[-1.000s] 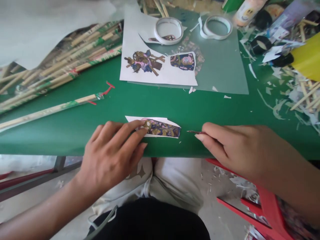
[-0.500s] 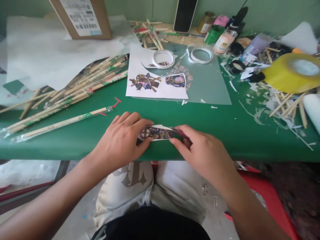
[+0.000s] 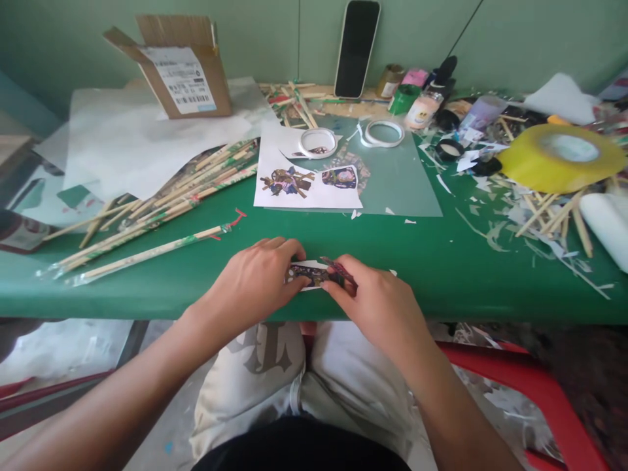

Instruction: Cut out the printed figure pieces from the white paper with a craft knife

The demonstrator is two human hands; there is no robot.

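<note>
Close to the table's front edge, a small paper cutout point(image 3: 313, 275) with a dark, colourful print and white margins lies between my two hands. My left hand point(image 3: 260, 275) grips its left end, thumb on the near side and fingers on the far side. My right hand point(image 3: 375, 288) is closed at the right end, its thumb on the print. A thin, dark reddish patterned piece point(image 3: 338, 268) sticks up from the right fingers, above the cutout. Whether it is separate or part of the cutout is unclear. Beyond my hands rests a white sheet point(image 3: 309, 196) with two printed figures.
Two rolls of white tape point(image 3: 385, 133) sit behind the sheet. Wrapped chopsticks point(image 3: 157, 252) lie at left, before a cardboard box point(image 3: 191, 82). A phone point(image 3: 357, 49) leans on the wall. Paint jars point(image 3: 422, 111), yellow tape point(image 3: 559, 157) and paper scraps fill the right.
My view has tilted up, showing more of the wall and box. The right fingers have come further left over the cutout, and the reddish piece now stands out more clearly.
</note>
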